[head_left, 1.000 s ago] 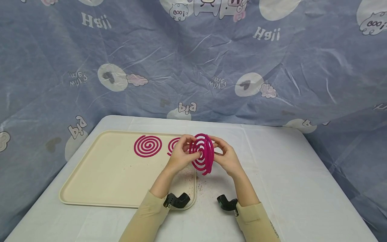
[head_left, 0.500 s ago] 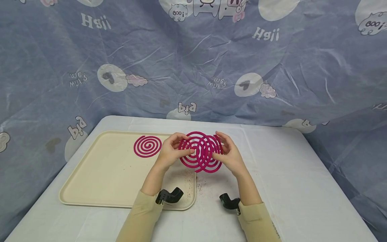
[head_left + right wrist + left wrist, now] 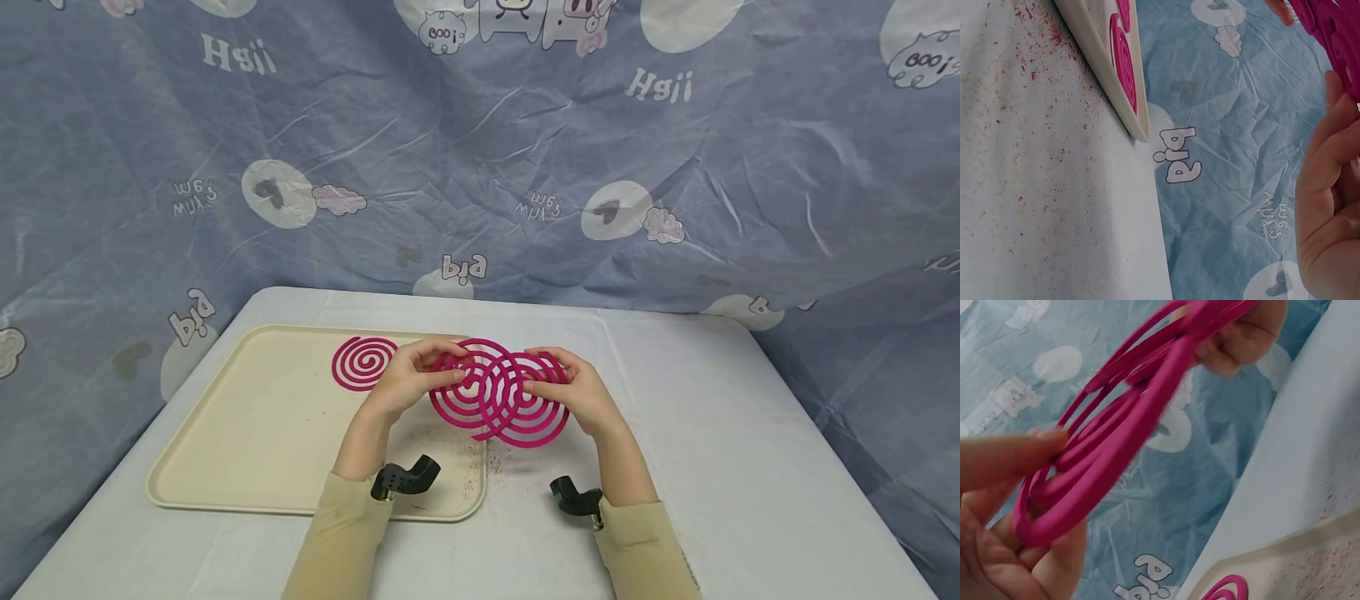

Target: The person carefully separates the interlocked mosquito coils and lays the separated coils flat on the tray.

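Observation:
In the head view, two magenta mosquito coils are held up face-on over the tray's right edge, their inner sides overlapping. My left hand (image 3: 396,385) pinches the left mosquito coil (image 3: 471,384), thumb on its front face and fingers behind. The right mosquito coil (image 3: 529,443), a little lower, is gripped the same way by my right hand (image 3: 583,397). Seen edge-on in the left wrist view, the coil (image 3: 1110,456) slants up from my left thumb (image 3: 1016,456). In the right wrist view my right fingers (image 3: 1341,125) reach the held coil's edge.
A cream tray (image 3: 262,433) lies on the white-covered table (image 3: 720,467). On it rests a mosquito coil (image 3: 366,363); another tray coil (image 3: 1124,69) shows in the right wrist view. Reddish crumbs dot the tray corner and cloth. A patterned blue curtain (image 3: 480,167) hangs behind.
The held coils, stacked together and seen nearly edge-on earlier, have turned to face the camera and slid apart sideways. My left hand has moved left, my right hand slightly right, both slightly lower.

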The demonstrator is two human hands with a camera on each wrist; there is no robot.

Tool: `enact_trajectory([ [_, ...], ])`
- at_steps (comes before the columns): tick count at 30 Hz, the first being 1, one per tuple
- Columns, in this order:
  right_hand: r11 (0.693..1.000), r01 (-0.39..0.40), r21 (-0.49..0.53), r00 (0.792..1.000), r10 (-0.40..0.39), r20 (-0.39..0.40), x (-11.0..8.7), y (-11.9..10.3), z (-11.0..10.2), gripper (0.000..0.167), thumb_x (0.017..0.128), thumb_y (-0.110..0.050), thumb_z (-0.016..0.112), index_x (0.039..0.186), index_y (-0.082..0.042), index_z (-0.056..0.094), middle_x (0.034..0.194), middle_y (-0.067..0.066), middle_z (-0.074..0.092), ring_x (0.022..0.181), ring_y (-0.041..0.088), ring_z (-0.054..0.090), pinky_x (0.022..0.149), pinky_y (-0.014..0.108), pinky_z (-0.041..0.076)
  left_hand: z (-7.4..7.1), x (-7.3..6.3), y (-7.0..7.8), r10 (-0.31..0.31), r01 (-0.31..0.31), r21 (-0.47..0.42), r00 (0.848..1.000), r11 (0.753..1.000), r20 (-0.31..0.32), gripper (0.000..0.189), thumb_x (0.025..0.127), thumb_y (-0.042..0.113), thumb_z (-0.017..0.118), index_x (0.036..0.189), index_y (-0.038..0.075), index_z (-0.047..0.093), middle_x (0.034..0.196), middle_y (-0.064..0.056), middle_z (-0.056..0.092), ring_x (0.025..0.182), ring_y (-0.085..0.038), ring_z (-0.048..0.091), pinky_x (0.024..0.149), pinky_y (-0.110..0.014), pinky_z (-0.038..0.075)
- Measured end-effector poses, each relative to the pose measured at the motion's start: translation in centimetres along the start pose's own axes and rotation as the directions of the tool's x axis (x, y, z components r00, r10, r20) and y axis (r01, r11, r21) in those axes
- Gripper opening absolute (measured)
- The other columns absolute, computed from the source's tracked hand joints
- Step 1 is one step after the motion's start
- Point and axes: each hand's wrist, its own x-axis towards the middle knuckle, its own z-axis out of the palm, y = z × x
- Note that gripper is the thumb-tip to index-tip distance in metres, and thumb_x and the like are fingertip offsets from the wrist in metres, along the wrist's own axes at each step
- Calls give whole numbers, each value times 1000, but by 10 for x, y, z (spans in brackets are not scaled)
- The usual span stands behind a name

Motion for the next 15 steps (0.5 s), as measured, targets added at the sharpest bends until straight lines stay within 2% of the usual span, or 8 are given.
enact_trajectory([
  [4,999,-33,-34,998,35,60,-2,0,-4,49,79,-8,75,124,-2,56,98,10,68,83,19,66,75,36,55,-6,-3,0,-44,34,70,988,997,149,29,82,2,70,110,-3,65,102,-13,65,82,-17,61,71,-27,53],
  [7,997,-58,-50,988,65,140,-4,-2,-7,48,81,-10,73,125,-1,55,95,12,69,86,31,67,77,42,55,-8,-5,1,-79,59,101,976,993,205,28,81,1,70,108,-4,67,95,-12,67,79,-16,63,72,-30,55],
  [9,996,-56,-65,981,67,184,-4,-2,-10,48,83,-12,72,126,2,54,94,16,69,89,39,65,76,41,55,-8,-5,1,-89,67,110,974,992,208,27,81,1,70,108,-4,67,92,-12,68,77,-15,64,71,-31,55],
  [11,996,-51,-74,981,64,183,-5,-3,-10,47,84,-13,71,124,3,55,94,17,69,88,40,65,75,41,55,-8,-5,1,-81,61,108,979,992,189,28,81,0,69,108,-5,67,90,-12,68,76,-14,64,71,-30,55],
  [15,997,-35,-68,994,42,99,-4,-3,-8,41,84,-15,71,117,5,59,89,12,70,79,29,68,70,36,56,-6,-4,1,-55,44,82,990,996,130,32,81,-1,70,112,-6,65,87,-10,67,73,-14,63,67,-27,54],
])
